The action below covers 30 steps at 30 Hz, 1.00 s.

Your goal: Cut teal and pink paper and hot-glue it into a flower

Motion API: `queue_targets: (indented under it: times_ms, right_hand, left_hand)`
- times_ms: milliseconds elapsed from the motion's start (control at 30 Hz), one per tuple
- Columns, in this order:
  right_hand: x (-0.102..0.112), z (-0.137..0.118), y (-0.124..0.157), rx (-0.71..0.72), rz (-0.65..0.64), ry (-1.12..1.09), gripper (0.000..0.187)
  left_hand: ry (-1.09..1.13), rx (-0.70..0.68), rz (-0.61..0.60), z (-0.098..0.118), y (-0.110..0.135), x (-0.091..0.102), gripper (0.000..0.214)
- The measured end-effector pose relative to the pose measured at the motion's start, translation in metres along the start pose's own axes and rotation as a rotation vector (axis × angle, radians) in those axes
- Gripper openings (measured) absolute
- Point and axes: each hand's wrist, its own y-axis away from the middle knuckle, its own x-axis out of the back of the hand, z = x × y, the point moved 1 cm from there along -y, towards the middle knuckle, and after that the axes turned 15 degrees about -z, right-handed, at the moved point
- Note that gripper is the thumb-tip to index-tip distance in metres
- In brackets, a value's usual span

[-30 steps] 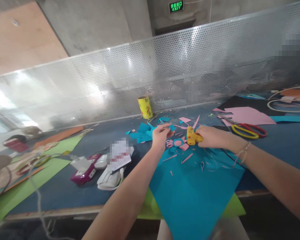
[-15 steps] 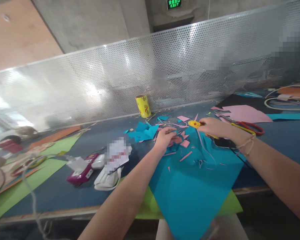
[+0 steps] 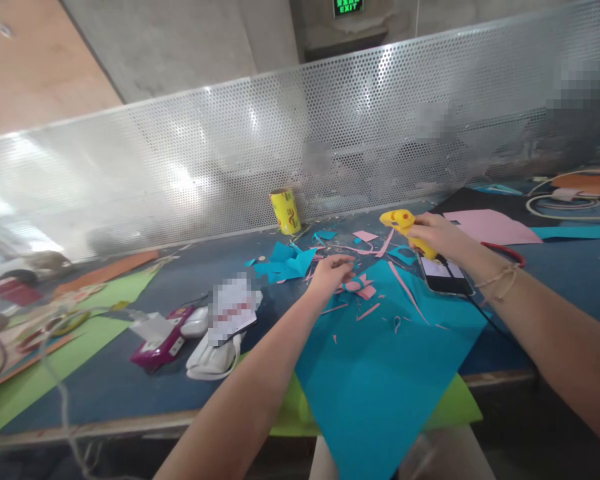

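Observation:
My right hand [image 3: 433, 233] is wrapped round a yellow hot glue gun [image 3: 399, 220], its nozzle pointing left, above a phone [image 3: 447, 277]. My left hand [image 3: 333, 275] has curled fingers at a small pink paper piece [image 3: 354, 287] with a rounded middle and pointed ends; its thumb side is against the piece, partly hidden. Under both lies a large blue paper sheet [image 3: 390, 373], one corner hanging over the table's front edge. Thin pink strips and scraps [image 3: 368, 311] are scattered on it. Left of the hand sits a folded blue paper shape [image 3: 284, 263].
A yellow can [image 3: 285, 212] stands by the perforated metal screen [image 3: 205, 167]. Left are a purple power strip [image 3: 163, 347], a white pouch [image 3: 213, 360] and green paper [image 3: 95, 347]. Pink paper [image 3: 495, 227], red-handled scissors [image 3: 507, 253] and a cable [image 3: 555, 207] lie right.
My right hand has drawn the glue gun up and back from the left hand, uncovering more of the phone and the pink piece. My left hand has hardly moved.

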Motion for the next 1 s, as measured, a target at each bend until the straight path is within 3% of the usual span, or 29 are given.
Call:
queue_targets:
  times_ms: [167,333,567,800,1000]
  right_hand:
    - [-0.007,-0.002,-0.003,0.037,-0.082,-0.275,0.012]
    - [-0.017,-0.003,-0.004,0.035,-0.167,-0.343,0.013]
    - [-0.036,-0.011,0.002,0.032,-0.211,-0.239,0.015]
    - [-0.044,-0.002,-0.001,0.056,-0.245,-0.145,0.019]
    - [-0.05,-0.014,0.006,0.043,-0.196,-0.049,0.025]
  left_hand:
    - [0.084,-0.072,0.062,0.003,0.0,0.002,0.007]
    - [0.128,-0.119,0.054,0.004,0.002,0.002,0.009]
    - [0.253,-0.128,0.015,0.008,0.006,-0.002,0.01]
    - [0.318,-0.132,-0.002,0.01,0.009,-0.005,0.009]
    - [0.326,-0.143,-0.025,0.011,0.013,-0.008,0.013]
